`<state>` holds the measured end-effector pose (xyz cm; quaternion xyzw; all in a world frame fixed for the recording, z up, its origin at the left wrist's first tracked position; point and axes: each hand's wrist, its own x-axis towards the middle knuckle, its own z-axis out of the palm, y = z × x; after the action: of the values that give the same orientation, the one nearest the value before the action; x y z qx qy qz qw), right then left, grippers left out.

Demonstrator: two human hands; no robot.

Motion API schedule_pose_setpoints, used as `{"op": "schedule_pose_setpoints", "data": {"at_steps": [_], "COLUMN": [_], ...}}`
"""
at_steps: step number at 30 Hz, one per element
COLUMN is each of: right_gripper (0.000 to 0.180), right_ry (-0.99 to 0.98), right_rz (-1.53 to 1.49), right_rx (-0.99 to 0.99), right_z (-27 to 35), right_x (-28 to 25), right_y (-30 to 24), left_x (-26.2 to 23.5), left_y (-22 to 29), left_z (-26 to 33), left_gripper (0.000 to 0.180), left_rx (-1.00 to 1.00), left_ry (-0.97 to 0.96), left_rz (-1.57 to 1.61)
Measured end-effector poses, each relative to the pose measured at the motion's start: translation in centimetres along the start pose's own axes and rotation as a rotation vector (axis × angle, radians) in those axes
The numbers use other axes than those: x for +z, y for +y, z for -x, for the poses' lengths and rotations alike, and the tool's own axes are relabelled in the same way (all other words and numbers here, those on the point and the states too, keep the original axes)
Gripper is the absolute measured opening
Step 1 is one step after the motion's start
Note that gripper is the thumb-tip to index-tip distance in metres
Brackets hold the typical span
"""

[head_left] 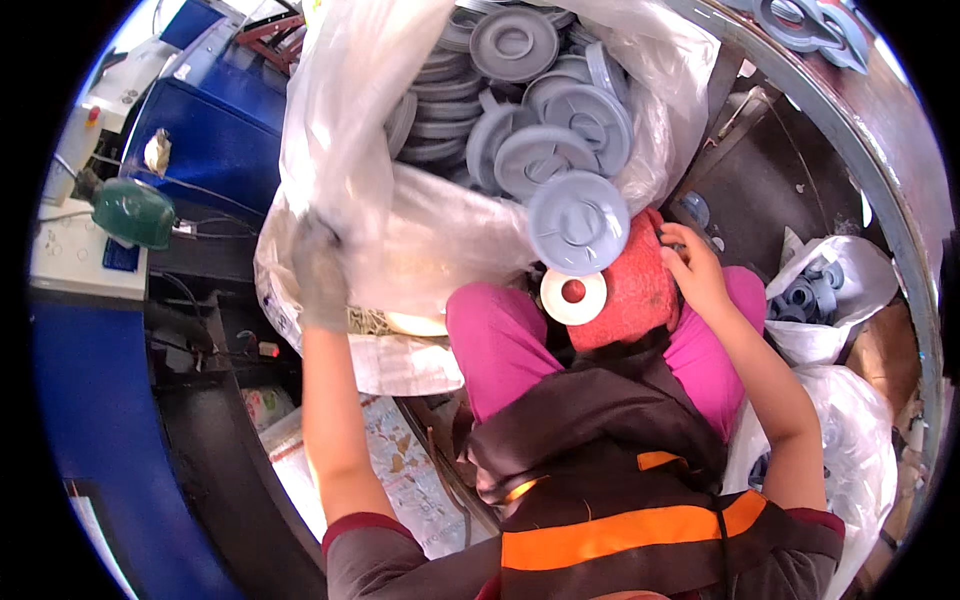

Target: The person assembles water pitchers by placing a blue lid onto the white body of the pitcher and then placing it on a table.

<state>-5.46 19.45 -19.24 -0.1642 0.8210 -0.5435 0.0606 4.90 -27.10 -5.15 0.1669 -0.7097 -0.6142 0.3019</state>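
Note:
My left hand (321, 265), in a greyish glove, is at the left side of a large white plastic bag (340, 130). It is smeared by motion, so whether it grips the bag does not show. Bare, my right hand (695, 268) rests against a red cloth bundle (630, 290) between my knees, fingers loosely bent and apart. On the cloth's upper left lies a round grey plastic lid (578, 222), overlapping a white ring (573, 296) with a hole in its middle. Several similar grey lids (545, 162) fill the bag ahead of me.
Smaller white bags (835, 300) with grey plastic parts stand at my right. A curved metal rim (850, 130) bounds the right side, with more grey parts (790, 20) beyond it. Blue machine panels (205, 120) and a green lamp-like housing (133, 213) are on the left.

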Motion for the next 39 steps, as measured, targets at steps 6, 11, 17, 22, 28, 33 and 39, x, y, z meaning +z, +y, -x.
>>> {"op": "schedule_pose_setpoints", "data": {"at_steps": [6, 11, 17, 22, 28, 33, 39], "right_gripper": [0.083, 0.081, 0.075, 0.031, 0.029, 0.042, 0.045], "right_ry": [-0.219, -0.143, 0.443, 0.007, -0.061, 0.000, -0.131], "right_rz": [-0.378, -0.069, 0.496, -0.152, -0.371, -0.780, -0.610], "right_rx": [0.345, 0.228, -0.245, -0.050, 0.181, 0.109, 0.165], "right_z": [-0.6, -1.2, -3.4, -5.5, -4.5, -10.2, -5.7], "right_x": [6.1, 8.5, 2.6, -0.4, 0.1, 0.8, 3.0], "right_y": [-3.0, -1.5, -4.6, -0.2, -7.5, -9.8, -7.7], "left_x": [5.5, 14.1, 17.0, 15.3, 2.4, -11.9, -26.7], "left_y": [4.8, 3.0, -2.7, -2.9, -4.8, -6.4, -11.2], "left_z": [-3.2, 5.6, 12.2, 13.6, 19.3, 22.3, 32.5], "left_gripper": [0.039, 0.036, 0.019, 0.018, 0.018, 0.020, 0.079], "left_rx": [0.620, 0.882, 0.503, 0.471, 0.096, -0.124, -1.275], "left_ry": [0.297, -0.348, -0.692, -0.627, -0.135, 0.127, -0.125], "left_rz": [-0.854, -0.896, -0.728, -0.596, -0.521, -1.226, -1.041]}}
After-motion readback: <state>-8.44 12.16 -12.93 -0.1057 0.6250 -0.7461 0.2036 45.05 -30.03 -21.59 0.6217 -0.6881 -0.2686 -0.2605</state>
